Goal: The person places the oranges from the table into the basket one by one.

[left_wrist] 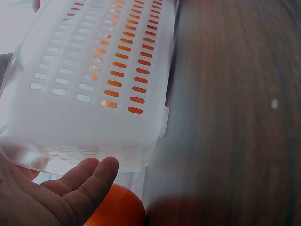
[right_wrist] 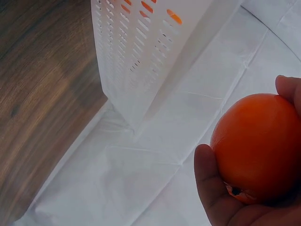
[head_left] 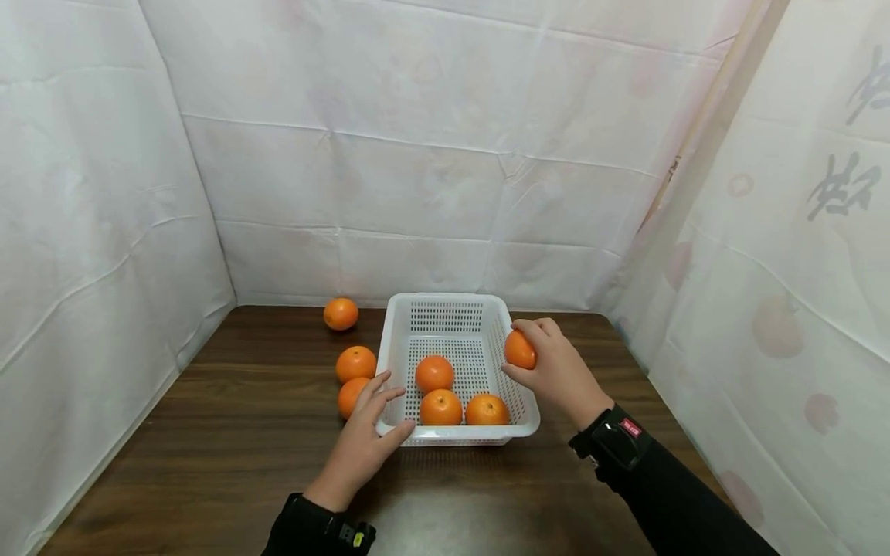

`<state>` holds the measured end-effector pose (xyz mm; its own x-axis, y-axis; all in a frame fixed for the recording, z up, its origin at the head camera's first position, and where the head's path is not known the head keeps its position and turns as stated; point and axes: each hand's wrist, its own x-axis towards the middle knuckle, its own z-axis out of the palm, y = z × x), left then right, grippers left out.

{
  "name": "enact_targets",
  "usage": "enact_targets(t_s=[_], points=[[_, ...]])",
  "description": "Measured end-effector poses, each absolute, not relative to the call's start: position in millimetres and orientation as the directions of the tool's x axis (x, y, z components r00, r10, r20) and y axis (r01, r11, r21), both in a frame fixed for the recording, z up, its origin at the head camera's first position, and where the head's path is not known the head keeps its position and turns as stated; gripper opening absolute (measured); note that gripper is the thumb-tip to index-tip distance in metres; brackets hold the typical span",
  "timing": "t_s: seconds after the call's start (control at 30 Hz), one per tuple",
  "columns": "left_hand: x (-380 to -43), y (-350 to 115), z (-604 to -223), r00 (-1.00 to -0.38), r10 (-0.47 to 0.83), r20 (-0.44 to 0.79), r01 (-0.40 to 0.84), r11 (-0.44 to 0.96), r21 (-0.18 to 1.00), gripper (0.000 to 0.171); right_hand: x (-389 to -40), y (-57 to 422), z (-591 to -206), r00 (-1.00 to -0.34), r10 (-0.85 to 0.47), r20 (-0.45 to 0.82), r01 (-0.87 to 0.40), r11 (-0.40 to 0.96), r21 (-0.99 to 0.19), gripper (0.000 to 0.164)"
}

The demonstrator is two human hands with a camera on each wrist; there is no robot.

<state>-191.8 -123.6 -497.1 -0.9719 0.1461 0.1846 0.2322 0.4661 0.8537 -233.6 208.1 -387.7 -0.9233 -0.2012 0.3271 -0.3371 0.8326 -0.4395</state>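
My right hand [head_left: 556, 369] grips an orange [head_left: 520, 350] over the right rim of a white plastic basket [head_left: 455, 434]. In the right wrist view, fingers [right_wrist: 209, 181] and thumb curl round that orange [right_wrist: 256, 146], apart from the basket wall [right_wrist: 155, 70]. At the basket's front left corner is my left hand [head_left: 365, 436], its fingers spread and fairly straight, thumb over the front rim. The left wrist view shows its fingers [left_wrist: 89, 186] along the basket's outside, close over another orange [left_wrist: 120, 207]. Three oranges [head_left: 441, 407] lie in the basket's front half.
Left of the basket, one orange [head_left: 341, 314] lies near the table's back edge; another orange [head_left: 355, 364] and a partly hidden orange [head_left: 352, 397] sit close to the basket wall. White cloth [head_left: 417, 177] walls the dark wooden table [head_left: 243, 432] at the back and both sides.
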Motion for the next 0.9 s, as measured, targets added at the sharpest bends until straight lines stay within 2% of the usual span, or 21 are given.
enact_targets(t_s=[0.43, 0.7, 0.9], points=[[-191.1, -124.2, -496.2, -0.973, 0.151, 0.176, 0.226, 0.463, 0.857, 0.053, -239.0, 199.2, -383.0, -0.926, -0.248, 0.284, -0.349, 0.849, -0.396, 0.070], [-190.8, -124.9, -495.4, -0.970, 0.152, 0.188, 0.238, 0.463, 0.854, 0.055, -247.9, 194.5, -387.8, -0.929, -0.340, 0.144, -0.369, 0.862, -0.348, 0.072], [-189.7, -123.9, -494.5, -0.971, 0.150, 0.185, 0.234, 0.463, 0.855, 0.054, -250.6, 192.7, -390.4, -0.931, -0.346, 0.115, -0.364, 0.865, -0.346, 0.073]])
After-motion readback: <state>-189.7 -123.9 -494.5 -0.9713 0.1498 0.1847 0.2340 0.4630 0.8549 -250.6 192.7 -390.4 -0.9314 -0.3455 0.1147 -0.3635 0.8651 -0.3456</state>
